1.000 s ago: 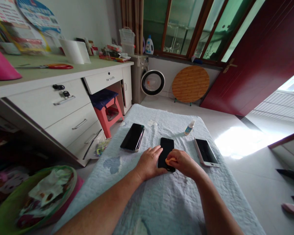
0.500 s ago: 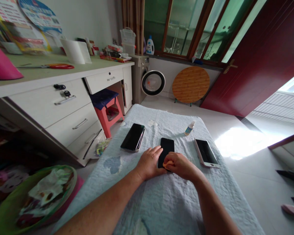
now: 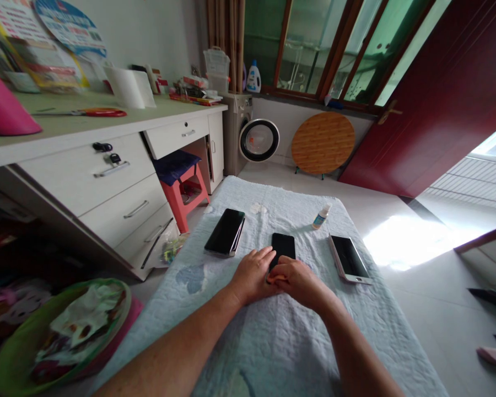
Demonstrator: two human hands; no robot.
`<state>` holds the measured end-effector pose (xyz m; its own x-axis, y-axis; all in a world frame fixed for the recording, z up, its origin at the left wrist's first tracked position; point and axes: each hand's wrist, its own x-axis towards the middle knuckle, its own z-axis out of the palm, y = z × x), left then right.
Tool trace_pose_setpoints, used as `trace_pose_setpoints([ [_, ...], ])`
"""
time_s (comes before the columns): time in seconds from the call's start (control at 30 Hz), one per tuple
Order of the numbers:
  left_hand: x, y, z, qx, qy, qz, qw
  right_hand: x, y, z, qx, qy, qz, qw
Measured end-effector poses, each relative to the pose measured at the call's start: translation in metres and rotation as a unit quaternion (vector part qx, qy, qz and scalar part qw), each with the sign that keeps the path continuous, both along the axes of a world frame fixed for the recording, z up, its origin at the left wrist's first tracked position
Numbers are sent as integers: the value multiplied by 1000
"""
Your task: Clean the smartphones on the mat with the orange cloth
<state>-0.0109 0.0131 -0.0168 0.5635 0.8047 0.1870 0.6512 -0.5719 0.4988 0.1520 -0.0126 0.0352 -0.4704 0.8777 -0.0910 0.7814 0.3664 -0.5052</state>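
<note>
My left hand (image 3: 252,275) lies flat, fingers together, against the black phone (image 3: 283,245); my right hand (image 3: 301,281) has its fingers clamped on an orange pad (image 3: 271,277).

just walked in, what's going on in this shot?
A person works with both bare hands on the black phone lying in the middle of a pale blue quilted cloth. The left hand lies flat against the phone's left edge. The right hand pinches a small orange pad, mostly hidden, against the phone's near end. A second dark phone lies to the left, a white-framed phone to the right, and a small bottle sits beyond, all untouched.
</note>
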Motion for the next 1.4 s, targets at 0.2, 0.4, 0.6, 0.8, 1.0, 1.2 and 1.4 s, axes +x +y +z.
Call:
trace_pose_setpoints([
  [0.2, -1, -1, 6, -17, 10, 2, 1000, 16, 1, 8, -42, -1, 3, 999],
  [0.4, -2, -1, 12, -29, 13, -3, 999, 27, 0, 16, -74, -7, -29, 997],
  [0.6, -2, -1, 13, -34, 13, -3, 999, 37, -1, 20, -85, -16, -48, 995],
  [0.8, -2, -1, 11, -30, 13, -4, 999, 35, -1, 19, -73, -31, -47, 996],
  [1.0, -1, 0, 7, -25, 10, 1, 1000, 20, 0, 13, -36, -43, -28, 998],
  [1.2, -1, 0, 4, -9, 7, -2, 1000, 6, -1, 8, -5, -29, -33, 999],
  [1.4, 0, 0, 4, -8, 3, -1, 1000, -5, 1, -3, 31, -21, -49, 998],
])
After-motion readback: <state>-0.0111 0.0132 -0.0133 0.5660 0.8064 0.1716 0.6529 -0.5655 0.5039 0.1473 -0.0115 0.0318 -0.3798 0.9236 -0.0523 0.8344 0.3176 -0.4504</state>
